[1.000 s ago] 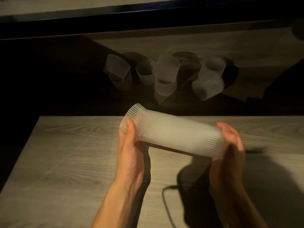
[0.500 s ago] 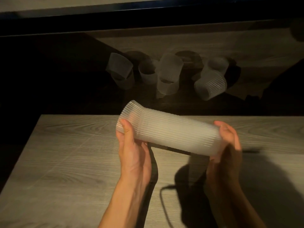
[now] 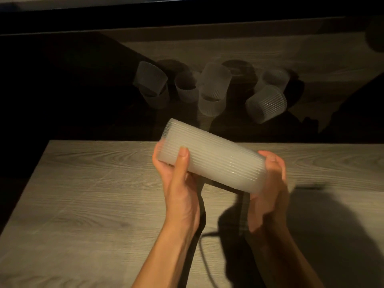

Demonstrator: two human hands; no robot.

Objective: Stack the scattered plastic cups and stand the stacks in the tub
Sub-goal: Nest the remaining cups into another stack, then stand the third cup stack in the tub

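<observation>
Two grips, L hand (image 3: 179,190) and R hand (image 3: 270,183), clasp cup stack (image 3: 216,159) over wood-grain table (image 3: 83,204), loose cups (image 3: 213,88) beyond, dim room.

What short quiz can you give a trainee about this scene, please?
1. True or false: the stack of ribbed plastic cups stands upright on the wooden table.
2. The loose cups lie: A) on the table; B) beyond its far edge; C) in a hand.
3. Fill in: the left hand holds the stack's ___ end, the right hand the lower end.
Key: 1 false; 2 B; 3 higher.
</observation>
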